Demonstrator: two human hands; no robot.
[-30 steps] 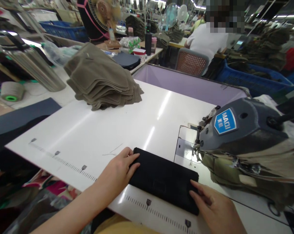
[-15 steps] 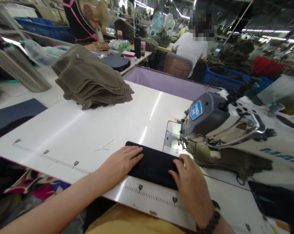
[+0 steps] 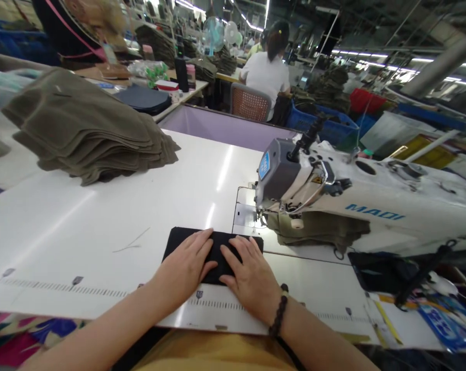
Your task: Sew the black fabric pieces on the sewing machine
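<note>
A dark rectangular piece of fabric (image 3: pixel 219 255) lies flat on the white sewing table (image 3: pixel 113 206), near its front edge. My left hand (image 3: pixel 188 260) rests on the left part of the piece with fingers stretched out. On its right part lies my right hand (image 3: pixel 250 273), palm down, fingers spread and a dark beaded bracelet at the wrist. Neither hand grips the fabric. The sewing machine's needle area (image 3: pixel 261 219) is just beyond and right of the piece, apart from it. Olive fabric (image 3: pixel 318 229) lies under the machine arm.
A tall stack of olive fabric pieces (image 3: pixel 89 129) occupies the table's back left. The sewing machine (image 3: pixel 352 201) spans the right side. A blue packet (image 3: pixel 449 319) lies at the far right. Beyond the purple panel (image 3: pixel 225 123), a person in white (image 3: pixel 266 77) sits on a chair.
My view has swung to the right. My right hand has gone from the piece's right edge, thumb and fingers at it, to lying spread on top, nearer my left hand.
</note>
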